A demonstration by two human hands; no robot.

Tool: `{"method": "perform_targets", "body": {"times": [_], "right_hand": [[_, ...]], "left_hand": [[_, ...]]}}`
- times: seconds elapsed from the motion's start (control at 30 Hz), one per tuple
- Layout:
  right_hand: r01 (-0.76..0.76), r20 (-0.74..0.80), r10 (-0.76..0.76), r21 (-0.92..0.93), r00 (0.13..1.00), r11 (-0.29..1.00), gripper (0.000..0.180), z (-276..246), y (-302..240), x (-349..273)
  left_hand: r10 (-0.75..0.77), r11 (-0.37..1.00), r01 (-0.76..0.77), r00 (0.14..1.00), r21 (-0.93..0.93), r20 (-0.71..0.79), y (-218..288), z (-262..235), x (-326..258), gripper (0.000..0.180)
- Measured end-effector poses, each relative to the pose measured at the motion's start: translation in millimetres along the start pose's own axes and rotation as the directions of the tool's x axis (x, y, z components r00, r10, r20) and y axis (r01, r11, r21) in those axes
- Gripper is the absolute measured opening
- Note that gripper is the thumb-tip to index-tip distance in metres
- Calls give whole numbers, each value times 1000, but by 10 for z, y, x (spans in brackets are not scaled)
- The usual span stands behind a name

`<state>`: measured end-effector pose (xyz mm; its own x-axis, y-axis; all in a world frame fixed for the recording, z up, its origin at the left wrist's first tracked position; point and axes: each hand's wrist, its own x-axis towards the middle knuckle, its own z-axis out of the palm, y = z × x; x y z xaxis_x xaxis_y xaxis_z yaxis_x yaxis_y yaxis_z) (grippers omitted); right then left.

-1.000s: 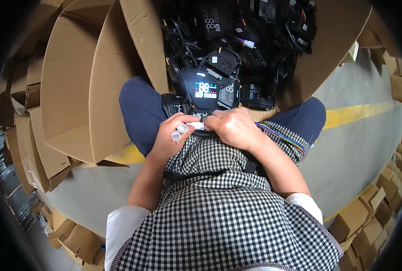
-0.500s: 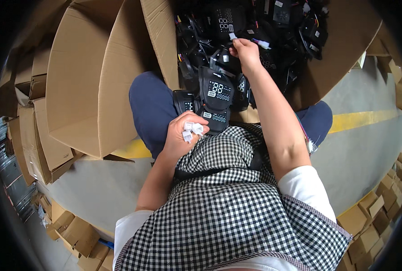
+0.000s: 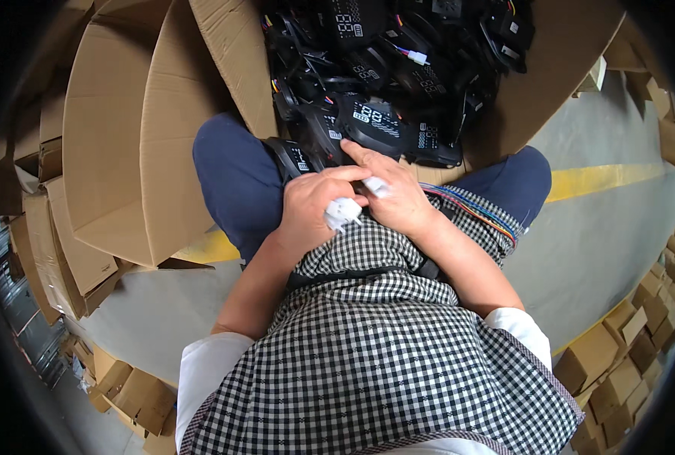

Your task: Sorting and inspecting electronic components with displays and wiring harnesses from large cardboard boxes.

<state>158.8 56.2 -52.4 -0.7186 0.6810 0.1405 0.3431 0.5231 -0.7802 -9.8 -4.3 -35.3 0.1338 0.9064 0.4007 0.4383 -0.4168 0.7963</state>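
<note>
In front of my lap, my left hand (image 3: 307,203) is closed around several white plastic connectors (image 3: 343,214), which poke out between thumb and fingers. My right hand (image 3: 400,199) has come right up against it, with another white connector (image 3: 377,186) in its curled fingers. Its index finger stretches forward to the edge of a black display unit (image 3: 375,125) with white digit and bar markings. A second display unit (image 3: 326,135) lies tilted just left of that fingertip. The wires of the held connectors are mostly hidden by my hands.
Beyond my hands, an open cardboard box (image 3: 235,53) holds many black display units, one with a white plug (image 3: 417,58). Coloured wires (image 3: 478,211) lie over my right thigh. Open cartons (image 3: 110,136) stand at left; flattened cardboard (image 3: 626,364) is stacked at lower right.
My right hand has drawn back from the pile to my left hand, bringing a white connector. Display units nearest me have shifted. The whole view has moved slightly.
</note>
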Motion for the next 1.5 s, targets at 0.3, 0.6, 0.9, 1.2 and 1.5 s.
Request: {"method": "perform_targets", "body": {"times": [0.3, 0.6, 0.9, 1.2, 1.5], "right_hand": [[62, 100, -69, 66, 993, 996, 43, -196, -9, -62], [-509, 162, 484, 341, 860, 790, 13, -457, -277, -288], [-592, 433, 641, 805, 633, 40, 22, -327, -396, -199], [-475, 196, 714, 854, 672, 212, 31, -89, -404, -296], [-682, 514, 613, 730, 600, 56, 25, -263, -291, -163]], "left_hand": [[-190, 981, 185, 977, 65, 91, -9, 5, 25, 30], [-294, 956, 292, 952, 35, 88, 104, -72, 48, 28], [-77, 933, 82, 997, 350, -29, 78, 35, -96, 35], [-1, 918, 31, 997, 396, -76, 48, 115, -123, 35], [137, 886, -146, 989, 440, 51, 0, 80, -154, 29]]}}
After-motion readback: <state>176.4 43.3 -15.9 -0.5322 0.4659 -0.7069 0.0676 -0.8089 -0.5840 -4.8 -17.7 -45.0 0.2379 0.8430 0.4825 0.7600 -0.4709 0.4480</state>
